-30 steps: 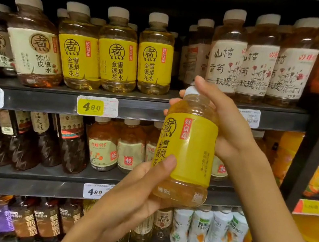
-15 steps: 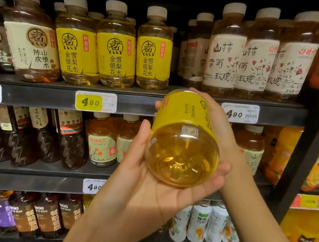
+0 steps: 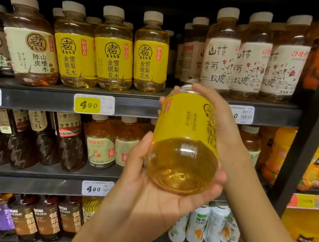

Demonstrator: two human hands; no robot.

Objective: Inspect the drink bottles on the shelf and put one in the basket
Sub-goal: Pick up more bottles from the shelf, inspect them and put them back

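Nearest the camera, the left hand (image 3: 154, 192) cups the base of a yellow-labelled bottle (image 3: 186, 144) from below, its palm under the clear bottom and the thumb curled up along the bottle's left side. The bottle is tilted with its base toward the viewer and its cap end pointing away toward the shelves. The right hand (image 3: 221, 119) wraps over the far upper part, fingers curled round the neck end, so both hands grasp the bottle in mid-air, clear of any shelf. This looks like the inspection step: the pale golden drink and the underside are presented to the eye. No basket is visible, so the next move probably calls for righting the bottle, letting one hand take its weight, and lowering it out of frame toward wherever the basket sits. Behind it, the shelf edge (image 3: 51, 99) carries a yellow price tag (image 3: 88, 105), and above stands a row of matching yellow bottles (image 3: 111, 63) beside white-labelled bottles (image 3: 248, 68).
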